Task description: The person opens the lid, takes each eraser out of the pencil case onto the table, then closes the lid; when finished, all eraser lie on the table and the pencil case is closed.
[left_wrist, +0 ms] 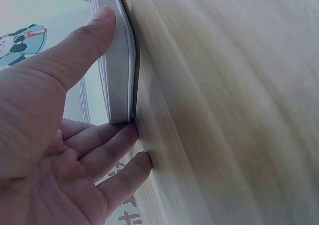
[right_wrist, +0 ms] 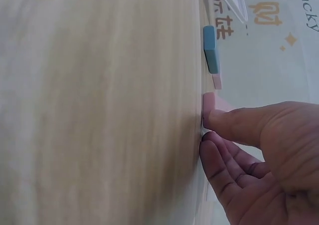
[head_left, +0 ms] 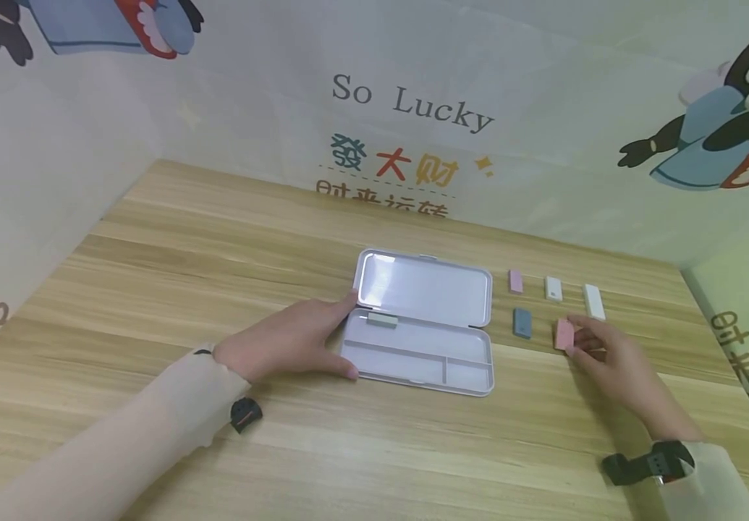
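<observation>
Head: right fingers point(head_left: 586, 323) edge-grip pink block point(head_left: 563, 334), gap leftward.

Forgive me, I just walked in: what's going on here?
A person's left hand rests against the left end of an open pencil case, while the right hand pinches a pink block. One pale block sits in the case; a blue block, a lilac block and two white blocks lie on the table to its right.

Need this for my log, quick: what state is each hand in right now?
Left hand: open, touching the case.
Right hand: closed, pinching the nearer pink block.
</observation>
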A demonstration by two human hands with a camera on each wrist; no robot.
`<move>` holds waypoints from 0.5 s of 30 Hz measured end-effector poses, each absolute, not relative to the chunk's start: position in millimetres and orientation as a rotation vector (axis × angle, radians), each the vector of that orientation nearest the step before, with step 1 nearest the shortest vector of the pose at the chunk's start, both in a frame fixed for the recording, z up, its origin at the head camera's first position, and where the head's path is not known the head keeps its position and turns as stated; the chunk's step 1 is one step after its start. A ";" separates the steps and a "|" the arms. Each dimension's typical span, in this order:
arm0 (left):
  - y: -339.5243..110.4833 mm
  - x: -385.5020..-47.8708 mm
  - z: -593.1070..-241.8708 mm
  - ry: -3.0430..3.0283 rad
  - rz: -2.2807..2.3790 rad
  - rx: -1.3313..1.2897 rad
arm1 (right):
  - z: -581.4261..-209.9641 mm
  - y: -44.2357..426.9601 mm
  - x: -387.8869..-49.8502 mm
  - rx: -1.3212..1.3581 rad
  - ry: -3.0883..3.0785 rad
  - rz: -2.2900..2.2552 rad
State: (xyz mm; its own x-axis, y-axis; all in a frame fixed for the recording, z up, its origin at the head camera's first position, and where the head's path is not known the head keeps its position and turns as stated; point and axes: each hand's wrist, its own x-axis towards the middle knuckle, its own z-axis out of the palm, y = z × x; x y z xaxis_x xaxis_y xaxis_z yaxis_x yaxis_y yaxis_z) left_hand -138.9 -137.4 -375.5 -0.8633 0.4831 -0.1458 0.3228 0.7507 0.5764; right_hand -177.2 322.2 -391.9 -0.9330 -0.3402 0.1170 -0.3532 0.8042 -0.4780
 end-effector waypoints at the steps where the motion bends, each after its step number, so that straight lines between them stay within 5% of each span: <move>1: -137.6 -139.1 -375.8 2.666 0.800 0.630 | -392.4 322.7 -177.9 0.566 -2.968 0.799; 15: -138.1 -139.0 -378.2 2.680 0.786 0.645 | -390.8 325.5 -182.4 0.551 -3.076 0.722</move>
